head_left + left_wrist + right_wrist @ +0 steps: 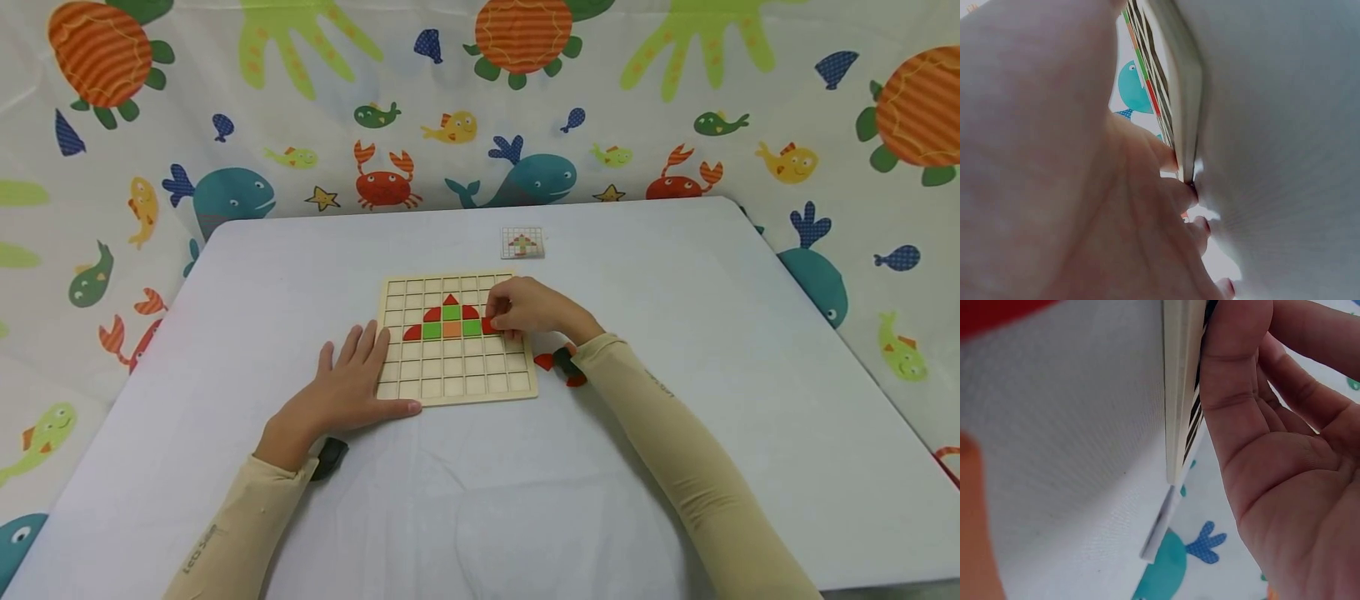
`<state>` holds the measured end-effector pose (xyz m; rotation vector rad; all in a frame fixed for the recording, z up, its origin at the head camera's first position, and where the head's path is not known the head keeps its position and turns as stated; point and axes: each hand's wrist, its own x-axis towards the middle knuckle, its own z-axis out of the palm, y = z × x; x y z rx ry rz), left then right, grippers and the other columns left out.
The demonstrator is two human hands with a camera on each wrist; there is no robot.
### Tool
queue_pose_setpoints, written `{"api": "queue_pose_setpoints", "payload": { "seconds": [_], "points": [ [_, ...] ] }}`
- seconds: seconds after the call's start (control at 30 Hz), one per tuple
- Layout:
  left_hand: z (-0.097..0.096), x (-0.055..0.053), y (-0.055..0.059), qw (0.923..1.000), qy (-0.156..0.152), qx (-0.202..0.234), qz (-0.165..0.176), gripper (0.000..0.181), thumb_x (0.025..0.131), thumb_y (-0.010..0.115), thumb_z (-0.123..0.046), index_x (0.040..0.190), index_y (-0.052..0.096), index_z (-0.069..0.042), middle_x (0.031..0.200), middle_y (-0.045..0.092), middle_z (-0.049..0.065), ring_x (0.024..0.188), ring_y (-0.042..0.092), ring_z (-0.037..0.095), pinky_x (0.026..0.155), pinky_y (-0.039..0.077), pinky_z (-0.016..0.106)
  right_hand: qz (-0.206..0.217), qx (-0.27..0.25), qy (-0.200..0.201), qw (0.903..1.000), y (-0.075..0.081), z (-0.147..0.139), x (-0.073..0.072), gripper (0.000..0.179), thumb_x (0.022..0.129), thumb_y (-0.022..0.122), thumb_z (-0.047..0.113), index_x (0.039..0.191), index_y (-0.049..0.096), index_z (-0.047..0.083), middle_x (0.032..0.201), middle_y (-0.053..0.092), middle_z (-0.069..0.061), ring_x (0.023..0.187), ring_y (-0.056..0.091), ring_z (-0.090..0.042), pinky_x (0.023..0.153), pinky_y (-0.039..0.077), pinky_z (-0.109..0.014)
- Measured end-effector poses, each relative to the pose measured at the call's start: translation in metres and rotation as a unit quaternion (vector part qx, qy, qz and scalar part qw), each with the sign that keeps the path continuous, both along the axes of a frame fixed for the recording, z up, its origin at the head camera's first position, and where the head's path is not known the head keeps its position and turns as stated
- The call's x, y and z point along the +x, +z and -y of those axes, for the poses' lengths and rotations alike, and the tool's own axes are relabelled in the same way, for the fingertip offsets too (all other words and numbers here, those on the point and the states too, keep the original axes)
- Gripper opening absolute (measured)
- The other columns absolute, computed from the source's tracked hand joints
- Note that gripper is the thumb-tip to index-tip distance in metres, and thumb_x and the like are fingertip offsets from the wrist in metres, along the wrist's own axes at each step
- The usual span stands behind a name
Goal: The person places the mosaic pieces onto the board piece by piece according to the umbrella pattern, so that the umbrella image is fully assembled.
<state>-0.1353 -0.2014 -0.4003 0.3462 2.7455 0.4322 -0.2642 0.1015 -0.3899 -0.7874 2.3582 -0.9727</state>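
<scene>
A wooden grid board [457, 387] lies on the table with a small pattern of tiles in its cells: a red triangle [450, 299], green squares [451, 312], an orange square [452, 329] and red rounded pieces [412, 333]. My left hand [341, 396] rests at the board's left edge with fingers spread and thumb along the near left corner. Over the board's right part, my right hand [528, 307] pinches a red tile [489, 326] at the right end of the lower row. Its fingertips partly cover that tile. In the right wrist view the curled fingers [1235, 394] hide it.
Behind the board lies a small pattern card [522, 242] showing a similar tile figure. Several loose tiles, among them a red one [544, 361], lie right of the board, partly hidden by the right wrist. A patterned sea-animal cloth [300, 125] hangs behind the white table.
</scene>
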Motion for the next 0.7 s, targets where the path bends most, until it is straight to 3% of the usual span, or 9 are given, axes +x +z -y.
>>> {"api": "queue_pose_setpoints", "payload": {
  "seconds": [0.2, 0.5, 0.7],
  "points": [
    [-0.0001, 0.0003, -0.0004, 1.0, 0.0, 0.0, 0.0, 0.13, 0.088, 0.074, -0.073, 0.169, 0.01, 0.006, 0.176, -0.001, 0.028, 0.161, -0.005, 0.049, 0.12, -0.006, 0.074, -0.001, 0.009, -0.001, 1.0, 0.0008, 0.002, 0.0017, 0.007, 0.103, 0.069, 0.003, 0.096, 0.067, 0.004, 0.082, 0.067, -0.01, 0.065, 0.065, -0.021, 0.066, 0.057, -0.032],
    [-0.0004, 0.0006, -0.0005, 1.0, -0.001, -0.003, -0.004, 0.13, 0.087, 0.073, -0.073, 0.168, 0.011, 0.006, 0.176, 0.001, 0.029, 0.161, -0.003, 0.05, 0.12, -0.005, 0.075, -0.044, 0.043, 0.012, 0.998, 0.0048, 0.0045, 0.0042, 0.01, 0.103, 0.071, 0.007, 0.094, 0.068, 0.005, 0.081, 0.066, -0.007, 0.065, 0.061, -0.019, 0.067, 0.052, -0.03],
    [-0.0014, 0.0006, 0.0002, 1.0, -0.002, -0.007, -0.006, 0.131, 0.087, 0.073, -0.075, 0.169, 0.011, 0.006, 0.176, 0.001, 0.029, 0.161, -0.003, 0.05, 0.12, -0.004, 0.075, -0.036, 0.049, 0.003, 0.9982, 0.0067, 0.0062, 0.0058, 0.012, 0.102, 0.071, 0.006, 0.091, 0.066, 0.004, 0.079, 0.065, -0.008, 0.062, 0.06, -0.018, 0.064, 0.052, -0.029]
  ]
}}
